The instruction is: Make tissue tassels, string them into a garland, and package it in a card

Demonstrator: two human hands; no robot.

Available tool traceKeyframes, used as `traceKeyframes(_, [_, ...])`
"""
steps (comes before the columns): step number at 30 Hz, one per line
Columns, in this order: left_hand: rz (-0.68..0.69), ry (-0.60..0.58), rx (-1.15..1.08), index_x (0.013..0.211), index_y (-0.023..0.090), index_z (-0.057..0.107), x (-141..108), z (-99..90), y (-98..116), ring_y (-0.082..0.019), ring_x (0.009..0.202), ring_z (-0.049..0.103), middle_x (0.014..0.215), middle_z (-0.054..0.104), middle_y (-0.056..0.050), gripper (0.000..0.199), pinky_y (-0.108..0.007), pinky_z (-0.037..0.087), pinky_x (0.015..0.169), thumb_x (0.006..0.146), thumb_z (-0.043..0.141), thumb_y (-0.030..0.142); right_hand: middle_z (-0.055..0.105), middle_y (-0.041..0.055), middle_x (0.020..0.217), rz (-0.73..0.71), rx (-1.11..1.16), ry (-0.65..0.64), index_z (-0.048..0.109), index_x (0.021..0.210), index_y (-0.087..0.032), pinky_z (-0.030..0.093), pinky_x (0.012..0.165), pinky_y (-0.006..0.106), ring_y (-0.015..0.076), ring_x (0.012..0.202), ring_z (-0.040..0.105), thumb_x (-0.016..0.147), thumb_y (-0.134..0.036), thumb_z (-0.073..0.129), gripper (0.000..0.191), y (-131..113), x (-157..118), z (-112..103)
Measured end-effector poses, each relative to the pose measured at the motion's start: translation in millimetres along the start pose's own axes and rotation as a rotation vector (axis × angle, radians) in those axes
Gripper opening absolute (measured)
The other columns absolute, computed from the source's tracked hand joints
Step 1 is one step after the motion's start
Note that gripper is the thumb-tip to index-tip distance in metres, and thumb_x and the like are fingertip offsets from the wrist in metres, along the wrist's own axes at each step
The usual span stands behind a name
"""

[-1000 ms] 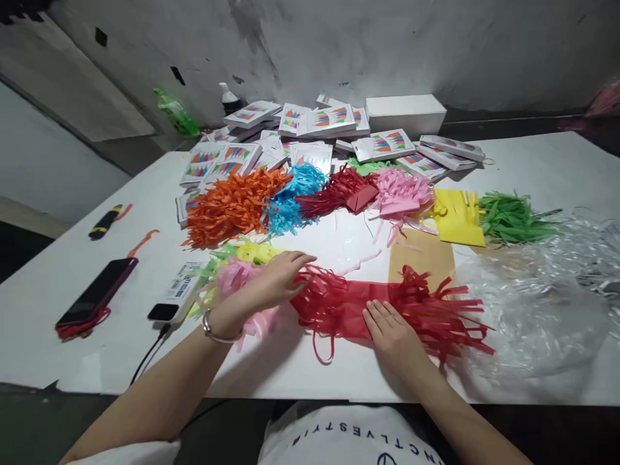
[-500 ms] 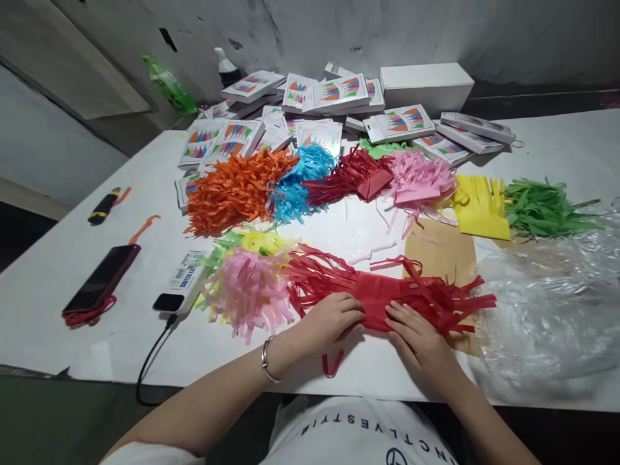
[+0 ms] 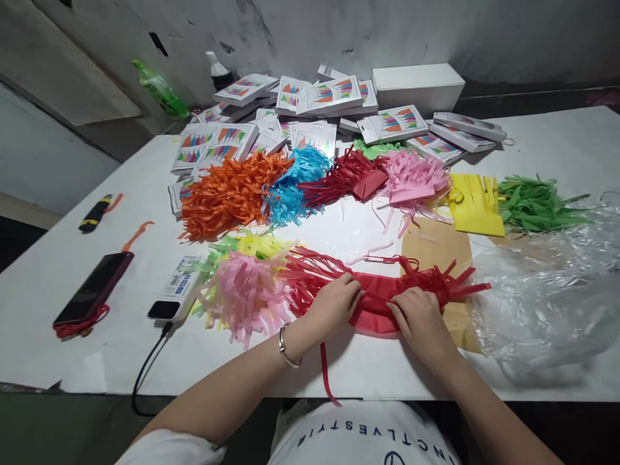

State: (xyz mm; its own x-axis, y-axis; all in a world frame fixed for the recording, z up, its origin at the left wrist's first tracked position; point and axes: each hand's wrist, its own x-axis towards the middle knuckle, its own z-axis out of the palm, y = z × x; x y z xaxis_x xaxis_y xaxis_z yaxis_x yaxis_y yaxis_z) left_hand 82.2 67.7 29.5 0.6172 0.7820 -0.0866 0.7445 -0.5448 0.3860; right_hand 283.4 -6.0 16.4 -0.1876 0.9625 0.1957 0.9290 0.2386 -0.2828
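Observation:
A red tissue paper tassel (image 3: pixel 375 321) lies flat in front of me, its cut strips fanning out to the left and right of an uncut middle. My left hand (image 3: pixel 335 300) pinches the middle part from the left, fingers curled and pressed together. On the other side my right hand (image 3: pixel 417 314) grips the same middle part between thumb and fingers. Between the two hands the paper is raised in a fold. One loose red strip (image 3: pixel 327 374) hangs toward the table's front edge. Pink tassel paper (image 3: pixel 247 290) lies just left of the red strips.
Behind lie orange (image 3: pixel 232 194), blue (image 3: pixel 300 184), dark red (image 3: pixel 349 175), pink (image 3: pixel 416 174), yellow (image 3: pixel 477 203) and green (image 3: pixel 537 203) tassels. Printed boxes (image 3: pixel 334 97) are heaped farther back. Clear plastic wrap (image 3: pixel 542 316) is on the right; a phone (image 3: pixel 94 287) and a power bank (image 3: pixel 177 294) on the left.
My hands have moved up and away from me on the red paper, fingers now closing on its middle instead of lying flatter. The loose red strip now extends farther toward me.

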Motion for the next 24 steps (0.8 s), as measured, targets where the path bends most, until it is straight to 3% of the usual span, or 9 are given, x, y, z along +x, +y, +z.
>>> traceKeyframes(7, [-0.139, -0.069, 0.157, 0.091, 0.015, 0.064, 30.7, -0.7, -0.2, -0.027, 0.074, 0.069, 0.083, 0.071, -0.012, 0.027, -0.035, 0.050, 0.064, 0.099, 0.042, 0.029, 0.063, 0.0075, 0.060, 0.129, -0.244, 0.001, 0.063, 0.072, -0.016, 0.032, 0.069, 0.038, 0.0228, 0.063, 0.056, 0.095, -0.026, 0.056, 0.026, 1.6, 30.7, 3.7])
traceKeyframes(10, [-0.150, -0.087, 0.172, 0.092, 0.015, 0.065, 37.5, -0.4, -0.5, -0.028, 0.075, 0.070, 0.084, 0.072, -0.014, 0.028, -0.035, 0.050, 0.065, 0.098, 0.042, 0.029, 0.068, 0.0127, 0.072, 0.167, -0.310, 0.046, 0.066, 0.085, -0.013, 0.034, 0.076, 0.042, 0.0276, 0.077, 0.059, 0.094, -0.022, 0.057, 0.016, 2.1, 32.8, -1.4])
traceKeyframes(13, [-0.151, -0.095, 0.178, 0.092, 0.014, 0.066, 40.4, 0.3, -0.8, -0.028, 0.075, 0.070, 0.083, 0.073, -0.014, 0.028, -0.035, 0.049, 0.065, 0.097, 0.043, 0.029, 0.069, 0.0142, 0.100, -0.004, -0.279, 0.116, 0.067, 0.099, -0.014, 0.034, 0.091, 0.045, 0.0286, 0.100, 0.057, 0.094, -0.013, 0.052, 0.016, 2.4, 25.3, -5.9])
traceKeyframes(17, [-0.138, -0.095, 0.162, 0.089, 0.016, 0.067, 42.6, -3.2, -7.5, -0.026, 0.073, 0.068, 0.080, 0.072, -0.011, 0.024, -0.032, 0.047, 0.063, 0.096, 0.049, 0.031, 0.068, 0.0085, 0.091, -0.375, -0.171, 0.073, 0.068, 0.101, -0.014, 0.033, 0.099, 0.042, 0.0230, 0.090, 0.055, 0.091, -0.005, 0.051, 0.022, 4.0, 13.9, 1.8])
traceKeyframes(19, [-0.134, -0.075, 0.149, 0.092, 0.018, 0.067, 42.5, -10.4, -13.3, -0.024, 0.075, 0.067, 0.082, 0.072, -0.008, 0.017, -0.031, 0.047, 0.064, 0.093, 0.054, 0.029, 0.067, 0.0083, 0.085, -0.394, -0.170, 0.075, 0.069, 0.097, -0.013, 0.034, 0.098, 0.041, 0.0221, 0.083, 0.054, 0.089, -0.003, 0.050, 0.022, 5.3, 12.0, 8.7])
traceKeyframes(22, [-0.138, 0.026, 0.156, 0.108, 0.018, 0.065, 37.5, -25.5, -19.2, -0.025, 0.096, 0.064, 0.105, 0.070, -0.010, 0.020, -0.035, 0.046, 0.077, 0.093, 0.052, 0.016, 0.065, 0.0070, 0.079, -0.371, -0.153, 0.115, 0.069, 0.086, -0.014, 0.035, 0.095, 0.040, 0.0209, 0.078, 0.053, 0.090, -0.002, 0.049, 0.023, 7.2, 12.8, 14.9])
traceKeyframes(24, [-0.028, 0.105, 0.167, 0.113, 0.019, 0.063, 31.0, -31.5, -18.1, -0.026, 0.109, 0.058, 0.118, 0.066, -0.011, 0.022, -0.039, 0.043, 0.088, 0.093, 0.053, 0.015, 0.065, 0.0061, 0.076, -0.336, -0.128, 0.151, 0.068, 0.082, -0.015, 0.036, 0.094, 0.040, 0.0201, 0.077, 0.053, 0.092, -0.005, 0.049, 0.024, 7.6, 13.6, 14.7])
